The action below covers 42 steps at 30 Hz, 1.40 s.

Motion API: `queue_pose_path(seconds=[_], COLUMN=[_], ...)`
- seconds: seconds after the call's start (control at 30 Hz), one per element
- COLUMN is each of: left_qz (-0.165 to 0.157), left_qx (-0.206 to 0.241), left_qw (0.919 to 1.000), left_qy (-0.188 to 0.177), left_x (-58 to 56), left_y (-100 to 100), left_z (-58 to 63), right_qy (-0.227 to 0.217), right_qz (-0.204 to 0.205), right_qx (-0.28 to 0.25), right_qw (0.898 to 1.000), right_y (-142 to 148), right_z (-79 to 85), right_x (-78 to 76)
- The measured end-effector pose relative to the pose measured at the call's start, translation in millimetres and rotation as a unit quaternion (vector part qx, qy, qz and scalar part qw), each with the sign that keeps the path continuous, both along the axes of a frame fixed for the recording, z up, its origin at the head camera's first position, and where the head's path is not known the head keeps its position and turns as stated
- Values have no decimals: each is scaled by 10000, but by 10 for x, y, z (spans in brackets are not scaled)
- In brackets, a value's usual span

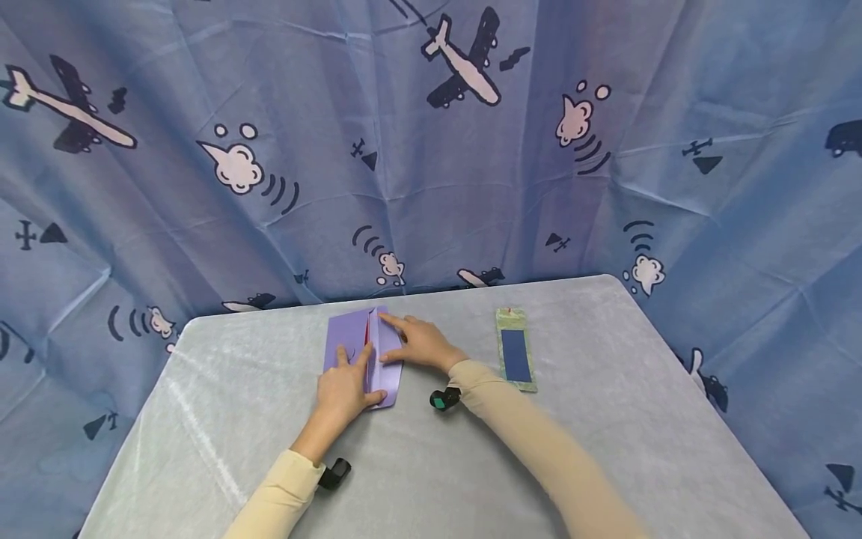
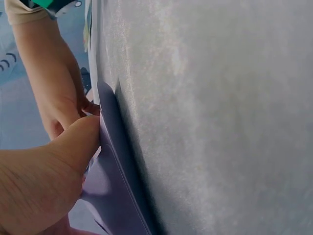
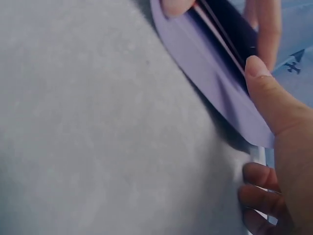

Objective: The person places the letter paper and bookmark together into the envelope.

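A purple folded-paper piece (image 1: 349, 327), like a card or envelope, lies near the table's back edge. A narrow flap stands partly raised along its middle, and a red sliver shows in the gap beneath. My left hand (image 1: 341, 388) rests on its near left part with fingers spread, the thumb at the near edge. From the right, my right hand (image 1: 424, 343) touches the flap with extended index finger and thumb, set apart along it. The purple paper (image 3: 215, 88) appears close up in the right wrist view, beside my right thumb (image 3: 269, 90).
Right of my right hand lies a narrow green-patterned packet (image 1: 528, 359) with a dark blue panel. The table (image 1: 222, 389) is covered in pale grey cloth. Behind it hangs a blue curtain (image 1: 323, 75) printed with airplanes.
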<state>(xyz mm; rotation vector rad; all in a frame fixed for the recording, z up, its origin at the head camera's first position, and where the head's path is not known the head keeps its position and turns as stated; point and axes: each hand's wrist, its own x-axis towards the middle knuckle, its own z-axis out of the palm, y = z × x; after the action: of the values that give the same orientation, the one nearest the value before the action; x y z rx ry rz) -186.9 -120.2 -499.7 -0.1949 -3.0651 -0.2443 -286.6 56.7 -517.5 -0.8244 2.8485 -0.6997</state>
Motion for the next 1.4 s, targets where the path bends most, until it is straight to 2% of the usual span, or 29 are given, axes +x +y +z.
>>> queue_pose_path(seconds=[0.17, 0.33, 0.53, 0.7, 1.1, 1.27, 1.4], left_qz=[-3, 15, 24, 37, 19, 1, 33], left_qx=[2, -6, 99, 115, 58, 38, -29], left_qw=[10000, 10000, 9999, 9999, 9999, 9998, 9999], left_qy=[7, 5, 79, 92, 147, 175, 110], left_x=[1, 6, 0, 13, 10, 6, 8], left_y=[-2, -6, -8, -9, -2, 5, 3], left_z=[-22, -37, -33, -25, -23, -16, -18], right_qy=[-385, -956, -1268, -1073, -632, -402, -244], right_qz=[165, 258, 184, 38, -759, -1335, -1557], right_qx=[-655, -1296, -1566, -1718, -1866, -1725, -1551], right_qw=[9970, 9866, 9793, 9793, 9775, 9751, 9752], right_y=[132, 327, 664, 1021, 1869, 2089, 2181], right_z=[44, 111, 170, 201, 207, 148, 51], right_x=[-14, -8, 24, 59, 118, 117, 85])
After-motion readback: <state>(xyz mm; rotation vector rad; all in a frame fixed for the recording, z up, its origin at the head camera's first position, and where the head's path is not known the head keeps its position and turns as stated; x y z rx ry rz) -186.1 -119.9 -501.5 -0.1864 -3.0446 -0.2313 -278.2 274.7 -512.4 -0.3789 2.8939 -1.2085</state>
